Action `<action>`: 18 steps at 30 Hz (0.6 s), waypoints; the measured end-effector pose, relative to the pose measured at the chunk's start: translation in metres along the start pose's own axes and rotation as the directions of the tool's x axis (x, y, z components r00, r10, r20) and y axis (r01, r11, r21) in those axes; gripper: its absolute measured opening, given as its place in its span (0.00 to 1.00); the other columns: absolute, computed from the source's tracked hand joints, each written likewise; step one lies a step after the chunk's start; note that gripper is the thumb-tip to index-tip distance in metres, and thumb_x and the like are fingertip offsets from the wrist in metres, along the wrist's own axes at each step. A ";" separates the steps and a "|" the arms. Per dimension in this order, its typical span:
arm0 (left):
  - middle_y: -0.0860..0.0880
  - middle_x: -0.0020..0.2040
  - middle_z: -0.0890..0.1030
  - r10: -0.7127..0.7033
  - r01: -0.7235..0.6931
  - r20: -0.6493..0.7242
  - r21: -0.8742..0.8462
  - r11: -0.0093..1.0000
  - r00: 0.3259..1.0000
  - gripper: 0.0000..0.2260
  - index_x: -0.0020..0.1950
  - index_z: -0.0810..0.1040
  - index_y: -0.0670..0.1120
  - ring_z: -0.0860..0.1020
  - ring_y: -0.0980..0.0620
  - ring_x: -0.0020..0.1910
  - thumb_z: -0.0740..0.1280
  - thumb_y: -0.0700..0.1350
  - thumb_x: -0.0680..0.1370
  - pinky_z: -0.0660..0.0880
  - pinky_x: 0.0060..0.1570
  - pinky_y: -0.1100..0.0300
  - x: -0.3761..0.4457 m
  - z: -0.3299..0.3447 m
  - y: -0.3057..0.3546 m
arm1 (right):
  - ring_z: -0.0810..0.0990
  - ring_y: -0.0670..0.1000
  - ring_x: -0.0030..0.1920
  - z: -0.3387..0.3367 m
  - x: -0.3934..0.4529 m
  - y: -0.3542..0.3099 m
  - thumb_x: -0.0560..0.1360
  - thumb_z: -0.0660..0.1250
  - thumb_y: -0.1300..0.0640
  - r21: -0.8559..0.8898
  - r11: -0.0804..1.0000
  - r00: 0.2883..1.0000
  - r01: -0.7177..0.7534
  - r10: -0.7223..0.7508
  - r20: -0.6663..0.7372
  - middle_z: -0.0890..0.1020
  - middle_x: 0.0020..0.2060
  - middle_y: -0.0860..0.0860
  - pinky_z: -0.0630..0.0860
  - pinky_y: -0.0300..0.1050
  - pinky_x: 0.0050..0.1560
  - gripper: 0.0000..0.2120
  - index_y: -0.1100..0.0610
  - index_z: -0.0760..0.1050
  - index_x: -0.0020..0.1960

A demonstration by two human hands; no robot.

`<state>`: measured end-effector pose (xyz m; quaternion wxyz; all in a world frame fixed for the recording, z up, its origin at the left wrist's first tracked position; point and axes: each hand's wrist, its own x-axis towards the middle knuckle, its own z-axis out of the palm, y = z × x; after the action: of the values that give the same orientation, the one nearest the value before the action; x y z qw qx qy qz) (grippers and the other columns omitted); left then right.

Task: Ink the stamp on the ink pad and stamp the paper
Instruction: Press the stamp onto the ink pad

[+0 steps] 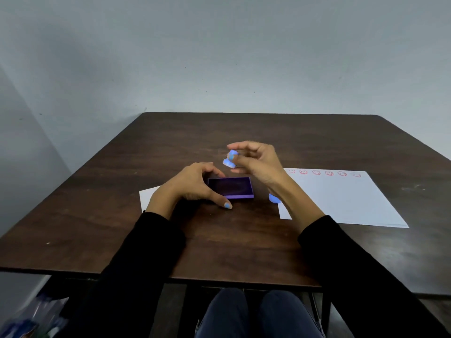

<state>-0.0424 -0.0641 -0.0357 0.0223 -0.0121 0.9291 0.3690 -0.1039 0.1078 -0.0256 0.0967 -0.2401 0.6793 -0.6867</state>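
The right hand (253,158) is raised above the table and holds a small light blue stamp (230,158) between the thumb and the fingertips. The stamp is in the air, a little above and behind the ink pad, and touches nothing else. It is blurred, so its face cannot be read.

The left hand (195,182) rests on the table with the fingers curved around the left end of the ink pad (230,187), gripping it from the side; the thumb, with a blue nail, lies on the wood in front of the pad. The ink pad is a flat purple box, open, with a dark inner surface, and it lies on the dark brown table (219,245) between the two hands.

To the right lies a white paper (341,198) with a row of red smiling faces along its far edge. A small blue round thing (273,198) sits just at its near left corner, partly hidden by the right wrist. Another white sheet (148,197) shows behind the left wrist.
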 end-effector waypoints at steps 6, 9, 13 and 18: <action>0.60 0.60 0.74 -0.018 0.018 0.019 0.000 1.000 1.000 0.34 0.55 0.78 0.56 0.72 0.56 0.60 0.80 0.56 0.50 0.70 0.54 0.62 0.004 -0.004 -0.001 | 0.84 0.45 0.43 0.008 -0.003 0.010 0.66 0.75 0.63 -0.379 0.920 0.995 0.100 -0.082 0.062 0.85 0.42 0.50 0.81 0.41 0.49 0.13 0.54 0.82 0.50; 0.65 0.50 0.73 -0.002 0.002 0.012 -0.016 1.000 1.000 0.31 0.54 0.79 0.57 0.72 0.58 0.56 0.81 0.54 0.52 0.67 0.46 0.66 0.003 -0.004 -0.001 | 0.84 0.43 0.41 0.008 -0.004 0.012 0.65 0.76 0.62 -0.412 0.904 0.992 0.119 -0.093 0.082 0.86 0.40 0.49 0.80 0.38 0.45 0.11 0.53 0.83 0.47; 0.56 0.63 0.73 -0.016 0.016 0.005 0.005 1.000 1.000 0.32 0.54 0.79 0.57 0.69 0.54 0.65 0.80 0.56 0.51 0.65 0.56 0.60 0.002 -0.004 -0.002 | 0.83 0.41 0.39 0.009 -0.006 0.013 0.64 0.76 0.62 -0.435 0.889 0.989 0.143 -0.110 0.101 0.85 0.39 0.48 0.78 0.35 0.42 0.11 0.53 0.84 0.45; 0.54 0.68 0.70 -0.031 0.031 0.021 -0.007 0.999 0.999 0.30 0.51 0.79 0.59 0.67 0.51 0.68 0.80 0.55 0.51 0.65 0.56 0.59 0.001 -0.004 0.000 | 0.84 0.43 0.41 0.007 -0.007 0.012 0.64 0.76 0.62 -0.444 0.883 0.986 0.149 -0.101 0.130 0.85 0.39 0.47 0.81 0.39 0.45 0.11 0.53 0.84 0.45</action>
<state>-0.0432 -0.0668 -0.0324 0.0378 -0.0226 0.9271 0.3722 -0.0966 0.1037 -0.0393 0.0288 -0.3344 0.7976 -0.5012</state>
